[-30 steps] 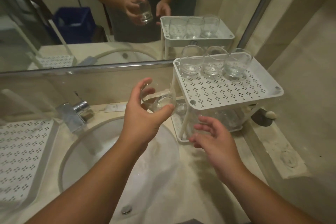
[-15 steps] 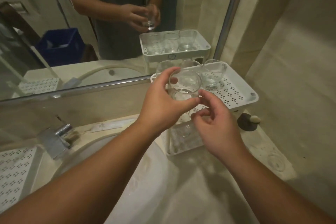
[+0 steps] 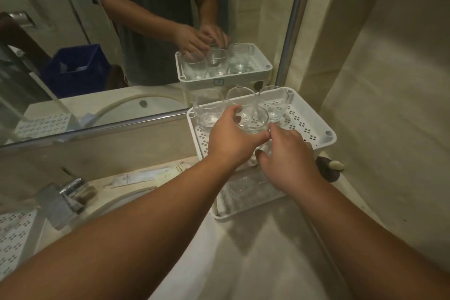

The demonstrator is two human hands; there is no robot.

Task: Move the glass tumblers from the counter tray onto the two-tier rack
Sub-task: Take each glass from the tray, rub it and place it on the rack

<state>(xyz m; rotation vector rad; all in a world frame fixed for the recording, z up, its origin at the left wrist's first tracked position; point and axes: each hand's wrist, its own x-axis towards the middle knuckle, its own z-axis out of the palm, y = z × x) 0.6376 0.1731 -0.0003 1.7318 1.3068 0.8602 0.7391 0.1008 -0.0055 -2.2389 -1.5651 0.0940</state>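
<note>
Since a second ago I have carried the tumbler (image 3: 252, 121) from over the basin up and across to the top tier of the rack (image 3: 314, 126), and my right hand (image 3: 288, 159), which hung loose near the lower tier, has come up to meet it; the glass now sits low over the perforated shelf, just in front of the three tumblers (image 3: 239, 107) already lined along the back edge by the mirror (image 3: 97, 56); I judge that row is why I aim for the second row, the back being full; my left hand (image 3: 233, 139) grips the tumbler, fingers and thumb curled round its wall, rim upward; whether its base already touches the shelf I cannot tell, since my hands hide it; my right hand is half curled, fingertips against the near side of the glass, steadying rather than carrying, as it seems to me; the lower tier (image 3: 246, 196) below shows something clear through its plastic, too blurred to count; the counter tray (image 3: 14, 238) lies well apart at far left, beyond the tap (image 3: 64, 198), and the part in view holds no glass.
</note>
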